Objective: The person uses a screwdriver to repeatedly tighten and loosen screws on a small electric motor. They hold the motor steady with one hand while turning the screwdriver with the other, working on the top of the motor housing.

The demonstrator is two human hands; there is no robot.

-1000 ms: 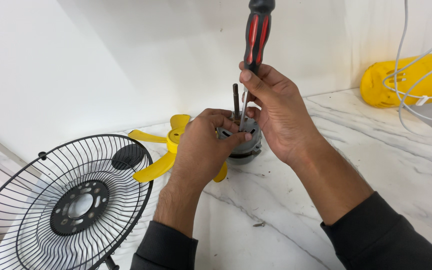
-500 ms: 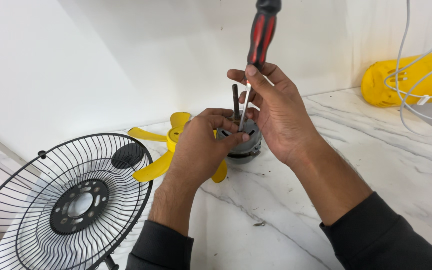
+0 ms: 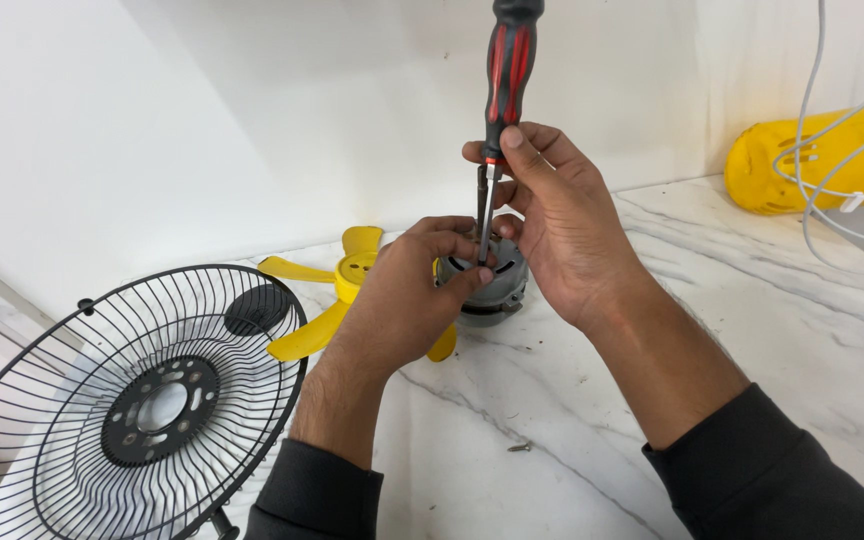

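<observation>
The right hand [image 3: 562,225] pinches the lower end of a red-and-black screwdriver [image 3: 505,110] between thumb and fingers, holding it upright with the shaft pointing down into the top of a grey fan motor [image 3: 497,285]. The left hand [image 3: 412,290] closes around the motor's left side, fingers curled over its top edge, steadying it on the white marble counter [image 3: 652,400] — about mid-scene, near the far wall. Just behind the left hand lies a yellow fan blade [image 3: 352,275]. At the near left a black wire fan guard [image 3: 132,400] rests on the counter. A small screw [image 3: 520,447] lies near, between the forearms. At far right sits a yellow housing [image 3: 812,160] with white cables [image 3: 822,200] — draped across it.
</observation>
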